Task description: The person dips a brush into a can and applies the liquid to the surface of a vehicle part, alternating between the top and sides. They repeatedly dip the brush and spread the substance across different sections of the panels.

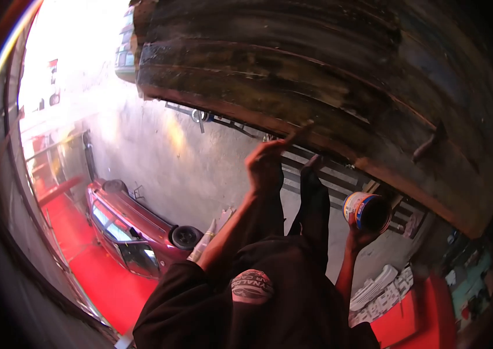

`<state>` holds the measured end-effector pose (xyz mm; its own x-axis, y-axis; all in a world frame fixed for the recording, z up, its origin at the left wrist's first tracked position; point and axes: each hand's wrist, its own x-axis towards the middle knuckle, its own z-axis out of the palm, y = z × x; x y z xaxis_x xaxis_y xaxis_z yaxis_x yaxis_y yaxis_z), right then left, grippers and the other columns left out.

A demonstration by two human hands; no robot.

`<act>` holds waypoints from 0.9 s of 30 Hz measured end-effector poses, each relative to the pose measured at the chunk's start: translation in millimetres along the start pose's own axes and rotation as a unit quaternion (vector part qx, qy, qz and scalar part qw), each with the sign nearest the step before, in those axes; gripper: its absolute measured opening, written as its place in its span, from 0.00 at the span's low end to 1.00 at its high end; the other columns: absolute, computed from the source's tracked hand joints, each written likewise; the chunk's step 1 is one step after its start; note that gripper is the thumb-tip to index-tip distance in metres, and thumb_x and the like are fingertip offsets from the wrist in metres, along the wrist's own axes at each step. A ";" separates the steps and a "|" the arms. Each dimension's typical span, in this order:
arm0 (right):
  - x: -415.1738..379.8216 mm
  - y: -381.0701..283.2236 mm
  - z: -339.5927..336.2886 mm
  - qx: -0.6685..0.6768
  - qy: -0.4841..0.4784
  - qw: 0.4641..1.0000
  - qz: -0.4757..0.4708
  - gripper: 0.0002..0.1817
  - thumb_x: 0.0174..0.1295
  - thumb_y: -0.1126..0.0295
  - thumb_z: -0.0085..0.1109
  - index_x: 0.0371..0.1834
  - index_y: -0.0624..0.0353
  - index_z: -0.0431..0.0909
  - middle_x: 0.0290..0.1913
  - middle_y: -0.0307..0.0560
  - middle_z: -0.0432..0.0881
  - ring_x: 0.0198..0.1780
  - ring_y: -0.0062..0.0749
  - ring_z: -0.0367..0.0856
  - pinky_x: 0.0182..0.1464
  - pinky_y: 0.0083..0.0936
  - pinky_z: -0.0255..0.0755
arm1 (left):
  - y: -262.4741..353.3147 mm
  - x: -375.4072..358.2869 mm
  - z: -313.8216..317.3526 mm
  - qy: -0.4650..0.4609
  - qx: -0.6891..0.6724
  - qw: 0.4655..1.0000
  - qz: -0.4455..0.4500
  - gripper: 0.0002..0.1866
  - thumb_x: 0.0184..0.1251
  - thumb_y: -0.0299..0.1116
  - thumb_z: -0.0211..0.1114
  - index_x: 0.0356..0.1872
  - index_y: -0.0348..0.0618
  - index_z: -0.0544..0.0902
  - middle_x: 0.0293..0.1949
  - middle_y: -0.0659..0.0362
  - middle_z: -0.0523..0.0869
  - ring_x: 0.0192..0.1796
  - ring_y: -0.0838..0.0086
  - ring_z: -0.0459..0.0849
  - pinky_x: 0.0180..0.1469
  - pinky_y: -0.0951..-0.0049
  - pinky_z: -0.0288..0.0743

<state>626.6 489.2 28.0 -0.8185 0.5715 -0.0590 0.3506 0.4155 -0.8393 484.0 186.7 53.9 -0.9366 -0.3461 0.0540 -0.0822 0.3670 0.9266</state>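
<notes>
My left hand is raised at the lower edge of a large dark, worn panel. Its fingers are closed around a thin tool, likely a brush, whose tip lies against or close to the panel. Lower on the right, my right hand is wrapped round the underside of an open can with an orange, white and blue label. The can's inside looks dark, and its contents cannot be made out. A second dark tool or handle shows on the panel's right part.
A dark red car stands at the left beside a red surface. Slatted metal bars lie below the panel. White stacked material and a red object are at the lower right. Grey concrete floor spreads beneath.
</notes>
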 end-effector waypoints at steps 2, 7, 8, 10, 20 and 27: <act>-3.5 3.9 -0.6 -0.015 -0.017 1.000 -0.004 0.56 0.47 0.66 0.87 0.78 0.65 0.59 0.73 0.55 0.70 0.71 0.42 0.73 0.76 0.40 0.64 | -8.2 -2.4 4.4 0.007 -0.031 0.999 -0.039 0.09 0.67 0.18 0.70 0.47 0.35 0.88 0.41 0.58 0.91 0.46 0.76 0.88 0.50 0.75 0.80; -4.7 -8.0 15.5 0.009 -0.034 0.999 -0.009 0.51 0.49 0.67 0.86 0.75 0.66 0.62 0.71 0.55 0.73 0.67 0.40 0.75 0.72 0.38 0.68 | -47.9 21.7 -35.1 0.064 -0.164 0.976 -0.125 0.08 0.72 0.19 0.68 0.49 0.34 0.87 0.43 0.58 0.92 0.45 0.79 0.88 0.50 0.77 0.80; -4.5 -15.4 21.7 -0.002 -0.038 0.999 -0.011 0.51 0.49 0.66 0.86 0.74 0.66 0.63 0.70 0.55 0.74 0.66 0.40 0.75 0.71 0.38 0.68 | -55.9 31.8 -48.9 0.068 -0.150 0.979 -0.121 0.08 0.72 0.19 0.68 0.49 0.34 0.87 0.43 0.58 0.92 0.46 0.79 0.88 0.51 0.78 0.80; -2.7 -33.5 34.6 -0.011 -0.041 0.998 -0.044 0.50 0.49 0.64 0.87 0.73 0.66 0.65 0.68 0.55 0.75 0.64 0.41 0.76 0.70 0.40 0.69 | -70.6 49.8 -80.0 0.077 -0.123 0.983 -0.113 0.08 0.72 0.18 0.68 0.50 0.33 0.87 0.43 0.58 0.92 0.46 0.78 0.88 0.51 0.78 0.80; -40.7 -113.3 114.1 -0.035 -0.129 0.991 -0.024 0.41 0.47 0.58 0.86 0.60 0.71 0.76 0.57 0.57 0.83 0.54 0.43 0.82 0.58 0.42 0.76 | -144.3 135.8 -217.4 0.160 -0.111 0.978 -0.073 0.08 0.73 0.19 0.68 0.50 0.33 0.86 0.42 0.57 0.92 0.45 0.76 0.90 0.50 0.76 0.82; -62.0 -160.4 151.9 -0.105 -0.190 0.974 -0.057 0.44 0.46 0.53 0.85 0.63 0.67 0.75 0.59 0.54 0.83 0.54 0.44 0.83 0.57 0.44 0.77 | -184.9 209.7 -319.7 0.190 -0.109 0.974 -0.061 0.07 0.74 0.23 0.68 0.48 0.32 0.87 0.43 0.57 0.92 0.44 0.74 0.91 0.50 0.73 0.88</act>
<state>552.0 279.7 84.2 -0.9528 0.2266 -0.2020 0.3011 0.6193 -0.7251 411.6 -229.8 12.9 -0.7280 -0.6848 0.0341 -0.0723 0.1261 0.9894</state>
